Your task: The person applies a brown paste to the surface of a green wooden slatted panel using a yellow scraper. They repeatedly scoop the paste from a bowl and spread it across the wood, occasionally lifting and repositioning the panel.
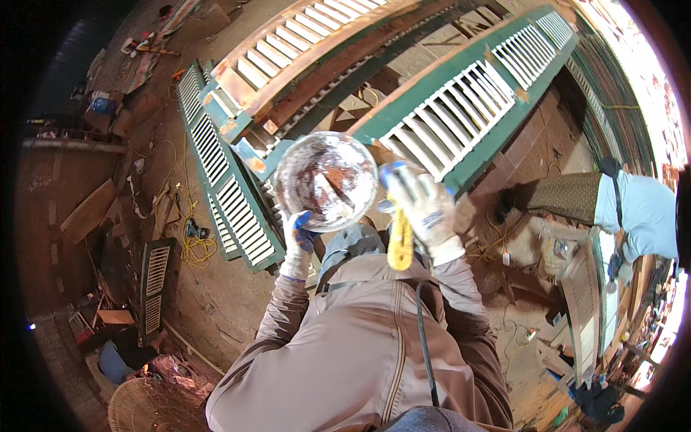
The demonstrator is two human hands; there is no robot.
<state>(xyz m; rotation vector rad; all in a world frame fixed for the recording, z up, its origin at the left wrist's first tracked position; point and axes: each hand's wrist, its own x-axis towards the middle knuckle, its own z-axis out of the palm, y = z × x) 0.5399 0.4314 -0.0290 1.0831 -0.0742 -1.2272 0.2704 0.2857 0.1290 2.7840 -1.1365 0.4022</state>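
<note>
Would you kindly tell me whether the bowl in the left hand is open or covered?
Open: no lid covers the bowl in the left hand, and its white-smeared, reddish-brown inside shows.

Shutter wkshop: louvred panels (464,108), tangled yel. cord (198,252)

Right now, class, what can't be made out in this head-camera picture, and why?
All in the head view:
- Left hand: most fingers hidden by the white-smeared bowl.
- Yellow-handled tool: upper end lost at the blurred right hand.
- Co-worker in light blue: head lost at the dark right rim.
- Brown-framed louvered shutter: far end cut off by the top edge.
</note>
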